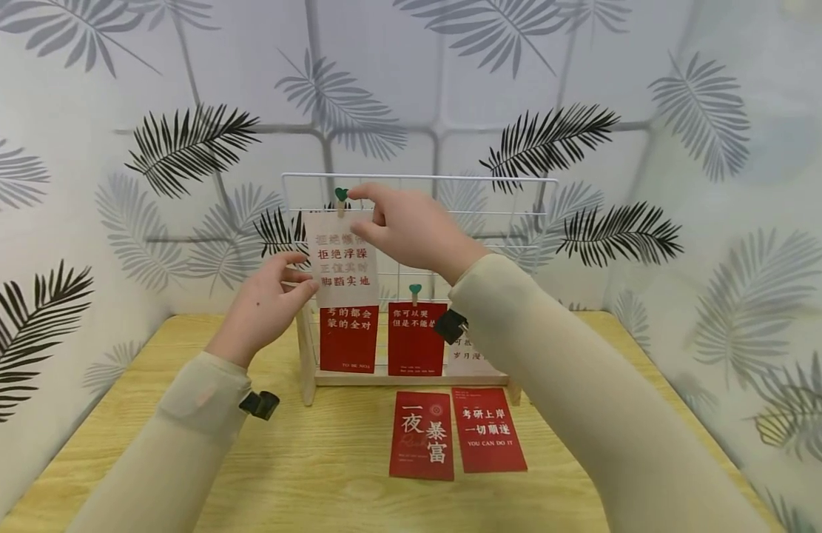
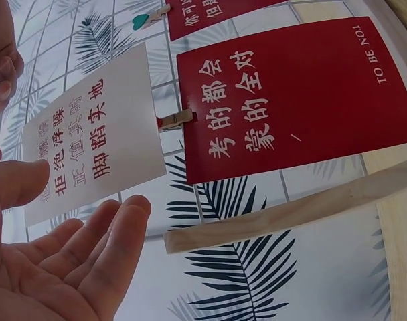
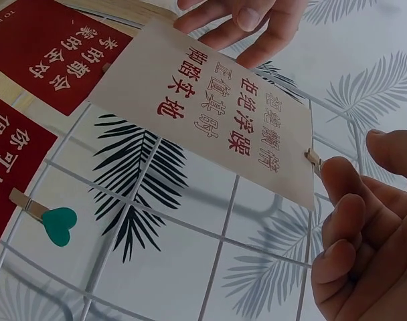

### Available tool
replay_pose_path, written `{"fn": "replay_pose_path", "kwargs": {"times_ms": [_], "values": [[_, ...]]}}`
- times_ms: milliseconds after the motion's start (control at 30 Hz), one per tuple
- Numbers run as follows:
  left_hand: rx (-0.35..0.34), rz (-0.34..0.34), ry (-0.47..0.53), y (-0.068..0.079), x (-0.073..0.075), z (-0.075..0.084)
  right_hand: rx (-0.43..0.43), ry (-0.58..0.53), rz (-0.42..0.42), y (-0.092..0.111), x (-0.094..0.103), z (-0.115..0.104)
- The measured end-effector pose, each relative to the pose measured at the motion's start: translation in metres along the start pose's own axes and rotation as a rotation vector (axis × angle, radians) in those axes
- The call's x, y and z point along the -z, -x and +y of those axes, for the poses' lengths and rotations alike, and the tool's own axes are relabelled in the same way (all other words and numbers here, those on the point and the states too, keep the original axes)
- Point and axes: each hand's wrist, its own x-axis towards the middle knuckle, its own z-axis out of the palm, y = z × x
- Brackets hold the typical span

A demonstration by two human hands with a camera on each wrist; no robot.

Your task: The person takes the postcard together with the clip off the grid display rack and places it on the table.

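A white card [image 1: 342, 289] with red lettering hangs from the white wire grid rack [image 1: 417, 177], held at its top by a wooden clip with a green heart [image 1: 342, 194]. My right hand [image 1: 417, 226] is at this clip, its index fingertip right by the heart and the thumb apart below it. Beside the card's left edge is my left hand [image 1: 260, 303], fingers spread and relaxed. In the left wrist view its thumb [image 2: 19, 184] overlaps the card's face. Under the white card hangs a red card [image 1: 348, 348], its top partly covered in the head view.
Another red card [image 1: 416, 348] hangs under a green heart clip [image 1: 415, 289], with a pale card [image 1: 473, 359] to its right, partly behind my right sleeve. Two red cards [image 1: 422, 437] [image 1: 490, 433] lie on the wooden table [image 1: 317, 474] before the rack's wooden base [image 1: 357, 380].
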Motion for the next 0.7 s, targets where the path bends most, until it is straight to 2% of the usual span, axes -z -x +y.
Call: {"fn": "replay_pose_path", "kwargs": {"times_ms": [433, 700], "values": [[-0.003, -0.013, -0.001, -0.011, -0.004, 0.005, -0.015, 0.091, -0.020, -0.010, 0.001, -0.004], [-0.008, 0.011, -0.009, -0.015, -0.005, 0.007, -0.008, 0.151, -0.030, -0.017, 0.002, -0.007]]}}
